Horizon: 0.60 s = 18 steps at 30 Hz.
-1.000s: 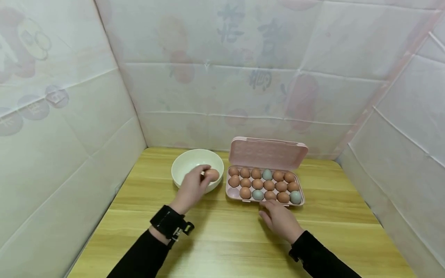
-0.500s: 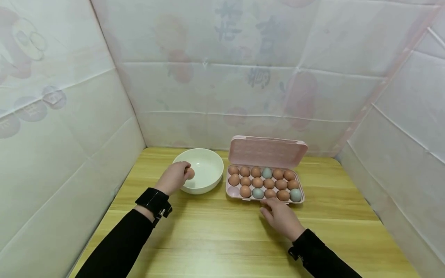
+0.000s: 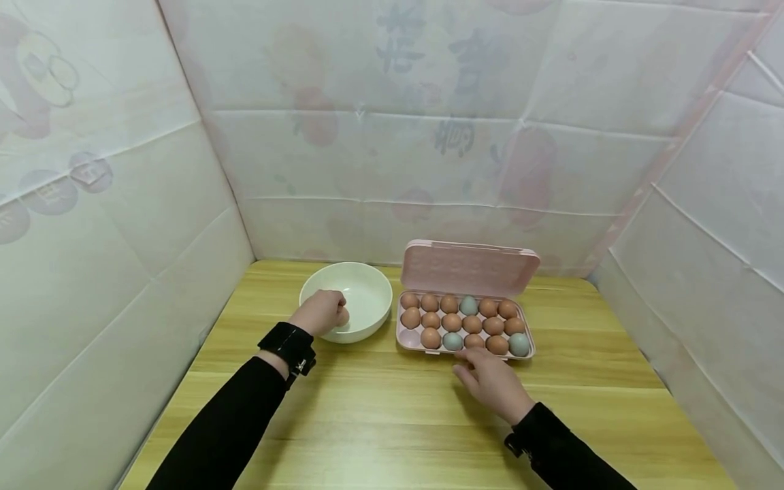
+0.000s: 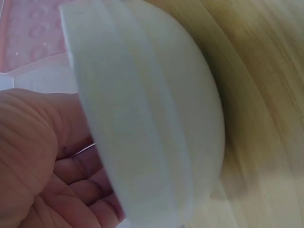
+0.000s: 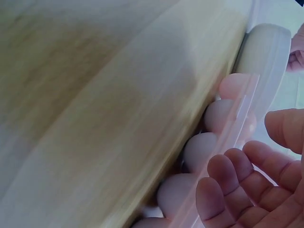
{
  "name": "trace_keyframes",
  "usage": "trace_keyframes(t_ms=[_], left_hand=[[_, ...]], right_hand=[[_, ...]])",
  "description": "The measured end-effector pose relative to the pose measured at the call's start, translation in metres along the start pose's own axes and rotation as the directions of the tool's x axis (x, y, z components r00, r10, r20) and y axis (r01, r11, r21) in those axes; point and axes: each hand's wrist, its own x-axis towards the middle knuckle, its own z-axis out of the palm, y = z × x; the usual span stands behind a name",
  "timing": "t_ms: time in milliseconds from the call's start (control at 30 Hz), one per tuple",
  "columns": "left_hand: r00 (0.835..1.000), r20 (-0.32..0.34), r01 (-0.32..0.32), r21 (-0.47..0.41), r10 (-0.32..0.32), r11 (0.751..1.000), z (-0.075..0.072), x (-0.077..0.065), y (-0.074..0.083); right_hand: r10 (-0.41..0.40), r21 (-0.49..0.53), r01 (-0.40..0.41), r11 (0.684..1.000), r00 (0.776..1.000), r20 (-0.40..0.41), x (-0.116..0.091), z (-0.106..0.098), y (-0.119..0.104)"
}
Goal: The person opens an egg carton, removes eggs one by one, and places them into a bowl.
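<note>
My left hand point(image 3: 320, 313) reaches over the near left rim of a cream bowl point(image 3: 373, 292), its fingers bent down inside. It holds a brown egg point(image 3: 344, 316), of which only a small part shows past the fingers. In the left wrist view the bowl's wall point(image 4: 142, 118) hides the fingertips and the egg. My right hand point(image 3: 493, 384) rests at the front edge of a pink egg carton point(image 3: 471, 265), fingers loosely bent and holding nothing. The carton's lid stands up; brown eggs point(image 3: 472, 324) and a few pale green eggs point(image 3: 519, 344) fill its cups, except the front left one.
The bowl stands just left of the carton on a wooden table point(image 3: 380, 422). Pale printed sheets point(image 3: 380, 170) hang as walls behind and on both sides, close to the table's back edge.
My left hand, with the egg, first moved left from the bowl's right side, then slightly right and lower into the bowl. The right hand has stayed at the carton's front edge.
</note>
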Motion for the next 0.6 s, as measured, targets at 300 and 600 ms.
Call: trace_keyframes(t_ms=[300,600], left_hand=[[0.999,0.024,0.031,-0.003,-0.031,1.0,0.0069,-0.0013,-0.0027],[0.997,0.028,0.068,-0.021,-0.067,0.997,0.0067,-0.0029,-0.0038]], right_hand=[[-0.022,-0.001,0.022,1.0,1.0,-0.003,0.0033,0.0003,-0.0037],[0.025,0.012,-0.025,1.0,0.999,0.035,0.0047,-0.0028,-0.0055]])
